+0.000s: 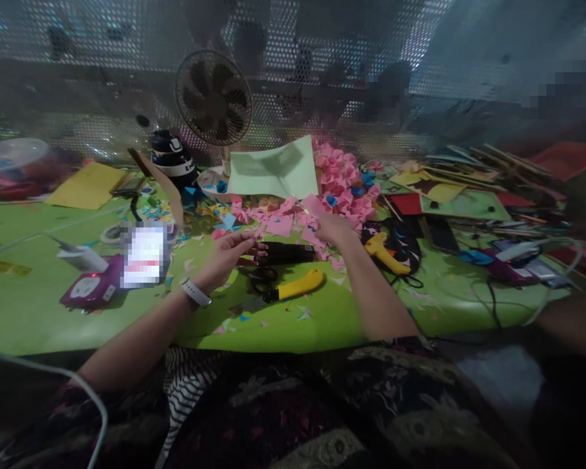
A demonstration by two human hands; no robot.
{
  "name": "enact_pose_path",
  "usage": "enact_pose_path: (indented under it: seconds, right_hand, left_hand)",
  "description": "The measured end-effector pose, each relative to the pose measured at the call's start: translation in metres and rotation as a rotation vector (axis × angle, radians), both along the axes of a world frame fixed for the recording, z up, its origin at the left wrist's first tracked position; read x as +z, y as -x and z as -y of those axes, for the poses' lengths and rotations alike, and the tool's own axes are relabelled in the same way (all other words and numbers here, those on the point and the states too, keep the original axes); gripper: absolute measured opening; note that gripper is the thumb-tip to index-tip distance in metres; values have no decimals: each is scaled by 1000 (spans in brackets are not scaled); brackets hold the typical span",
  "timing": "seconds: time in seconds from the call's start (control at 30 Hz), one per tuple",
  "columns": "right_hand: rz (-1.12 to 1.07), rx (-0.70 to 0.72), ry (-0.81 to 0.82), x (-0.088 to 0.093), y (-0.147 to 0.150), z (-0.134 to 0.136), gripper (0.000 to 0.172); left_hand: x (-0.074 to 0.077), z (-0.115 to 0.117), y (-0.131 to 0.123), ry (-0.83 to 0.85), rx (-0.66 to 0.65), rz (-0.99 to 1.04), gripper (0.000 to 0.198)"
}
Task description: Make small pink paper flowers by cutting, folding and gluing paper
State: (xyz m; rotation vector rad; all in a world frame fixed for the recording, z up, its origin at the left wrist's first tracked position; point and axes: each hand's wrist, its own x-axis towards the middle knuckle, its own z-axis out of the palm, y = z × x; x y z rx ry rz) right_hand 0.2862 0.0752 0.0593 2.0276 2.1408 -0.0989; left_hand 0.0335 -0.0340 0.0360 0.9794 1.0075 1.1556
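Our right hand (333, 228) is at pink paper (314, 205) beside a pink pile (339, 169); our left hand (230, 253) is near a black item (290, 252). Nearer lies 1 knife (300, 284). We see 1 lit screen (144, 255) left, 1 fan (213, 98) far.

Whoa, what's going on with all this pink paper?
A person has both hands over a green table. The right hand is at the pink paper scraps, beside a pink pile. The left hand has its fingers curled; I can't tell whether it holds anything. Scissors and a yellow-handled tool lie nearby.
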Motion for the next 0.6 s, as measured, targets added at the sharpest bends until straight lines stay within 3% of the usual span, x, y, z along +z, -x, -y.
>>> enact_pose_path:
  seconds: [0.13, 0.3, 0.43, 0.53, 0.6]
  right_hand:
    - [-10, 2, -18, -2, 1, -1, 31]
    - [-116, -11, -160, 16, -5, 6, 19]
    - [-544, -29, -196, 22, 0, 13, 10]
    - [-962, 82, -118, 23, 16, 25, 8]
    - [-1130, 175, -85, 24, 27, 36, 9]
  left_hand:
    - [-1, -2, 1, -15, 7, 4, 29]
    - [-3, -5, 4, -49, 33, -4, 35]
    - [-3, -7, 7, -83, 35, -14, 33]
    - [-1, -7, 9, -109, 43, -3, 27]
    - [2, -7, 11, -112, 39, 13, 24]
